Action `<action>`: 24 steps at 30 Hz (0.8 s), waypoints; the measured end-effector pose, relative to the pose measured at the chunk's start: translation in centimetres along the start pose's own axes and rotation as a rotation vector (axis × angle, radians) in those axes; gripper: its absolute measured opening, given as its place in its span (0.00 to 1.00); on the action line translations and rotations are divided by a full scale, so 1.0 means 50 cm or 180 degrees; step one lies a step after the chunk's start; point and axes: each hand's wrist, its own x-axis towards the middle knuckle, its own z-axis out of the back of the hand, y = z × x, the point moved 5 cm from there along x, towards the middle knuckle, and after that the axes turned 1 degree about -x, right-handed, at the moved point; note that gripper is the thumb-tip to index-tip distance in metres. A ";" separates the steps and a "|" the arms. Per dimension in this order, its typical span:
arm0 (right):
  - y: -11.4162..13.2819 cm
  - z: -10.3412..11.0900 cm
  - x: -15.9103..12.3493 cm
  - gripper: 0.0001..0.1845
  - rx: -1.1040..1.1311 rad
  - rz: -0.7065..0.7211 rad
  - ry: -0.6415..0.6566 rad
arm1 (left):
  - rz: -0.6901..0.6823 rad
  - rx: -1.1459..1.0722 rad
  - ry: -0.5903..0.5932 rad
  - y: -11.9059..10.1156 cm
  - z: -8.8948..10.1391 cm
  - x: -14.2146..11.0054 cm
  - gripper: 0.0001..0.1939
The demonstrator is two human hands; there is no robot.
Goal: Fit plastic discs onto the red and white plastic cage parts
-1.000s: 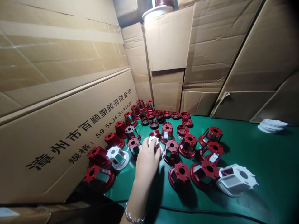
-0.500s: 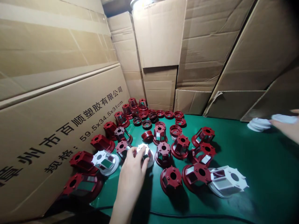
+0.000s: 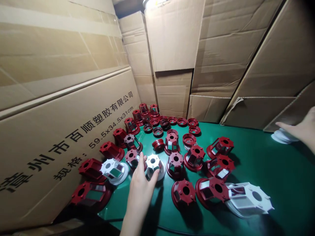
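Observation:
My left hand is around the near side of a small white lantern housing standing on the green table. Its thumb is by the housing's front right, while the index finger points away on the left; the fingers are apart. Past that finger stands a dark red lantern housing, partly hidden. At the right edge my right hand reaches over a pile of white round pieces, one finger stretched out above them. Part of this hand is out of view. Another white lantern housing stands left of my left hand.
Several red lantern housings stand about the green table. Red round caps lie behind them. A white housing stands at front right. Cardboard boxes wall in the back and left. A black cable crosses the front.
The left fingers have spread away from the white housing's top. My right hand has moved onto the pile; the white piece beneath it earlier no longer shows separately. The view has shifted slightly.

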 end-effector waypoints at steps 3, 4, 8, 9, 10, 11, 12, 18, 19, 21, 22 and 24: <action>0.096 0.076 -0.083 0.55 0.0021 0.0285 -0.0190 | 0.0294 -0.0093 0.0138 0.005 -0.013 0.011 0.38; 0.137 0.094 -0.110 0.53 0.0143 0.0569 -0.0156 | 0.0358 -0.0059 0.0191 0.007 -0.017 0.014 0.37; 0.286 0.129 -0.213 0.35 0.0684 0.1864 -0.0030 | 0.0349 -0.0019 0.0282 0.006 -0.023 0.020 0.31; 0.318 0.128 -0.237 0.28 0.0749 0.2157 0.0124 | 0.0332 -0.0047 0.0266 0.004 -0.021 0.019 0.30; 0.349 0.125 -0.260 0.20 0.0789 0.2421 0.0300 | 0.0316 -0.0078 0.0230 0.002 -0.018 0.018 0.29; 0.379 0.122 -0.284 0.14 0.0784 0.2675 0.0489 | 0.0291 -0.0111 0.0163 0.000 -0.013 0.015 0.28; 0.409 0.117 -0.308 0.10 0.0689 0.2933 0.0705 | 0.0248 -0.0154 0.0064 -0.002 -0.006 0.012 0.28; 0.534 0.073 -0.424 0.19 -0.0424 0.3963 0.1856 | -0.0278 -0.0464 -0.0531 -0.006 0.026 -0.027 0.25; 0.545 0.066 -0.433 0.19 -0.0470 0.4004 0.1943 | -0.0357 -0.0483 -0.0562 -0.004 0.025 -0.038 0.26; 0.560 0.049 -0.446 0.18 -0.0584 0.4036 0.2140 | -0.0501 -0.0509 -0.0593 0.003 0.019 -0.061 0.27; 0.565 0.040 -0.450 0.17 -0.0634 0.4021 0.2250 | -0.0567 -0.0534 -0.0603 0.007 0.014 -0.074 0.27; 0.570 0.024 -0.455 0.13 -0.0721 0.3928 0.2518 | -0.0739 -0.0622 -0.0616 0.014 0.002 -0.101 0.25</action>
